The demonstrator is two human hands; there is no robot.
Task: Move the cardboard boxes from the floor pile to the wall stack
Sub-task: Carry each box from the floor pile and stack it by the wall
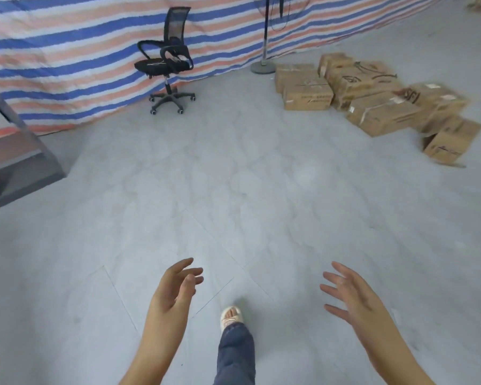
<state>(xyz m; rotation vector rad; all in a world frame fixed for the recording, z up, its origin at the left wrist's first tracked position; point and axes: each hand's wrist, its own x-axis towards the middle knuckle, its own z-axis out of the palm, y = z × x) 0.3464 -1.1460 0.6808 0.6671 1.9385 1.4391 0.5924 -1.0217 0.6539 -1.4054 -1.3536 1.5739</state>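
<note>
A pile of several brown cardboard boxes [372, 98] lies on the grey floor at the upper right, some flat, some tilted against each other. One smaller box [449, 144] sits at the pile's near right end. My left hand [175, 287] and my right hand [350, 295] are held out low in front of me with fingers spread and relaxed, holding nothing. Both hands are far from the boxes, with bare floor between.
A black office chair [165, 61] on castors stands by the striped tarp wall [67, 51]. A fan stand's pole and round base [263, 66] stand left of the pile. A dark grey shelf frame [20, 151] is at the left edge. My foot [231, 315] steps forward.
</note>
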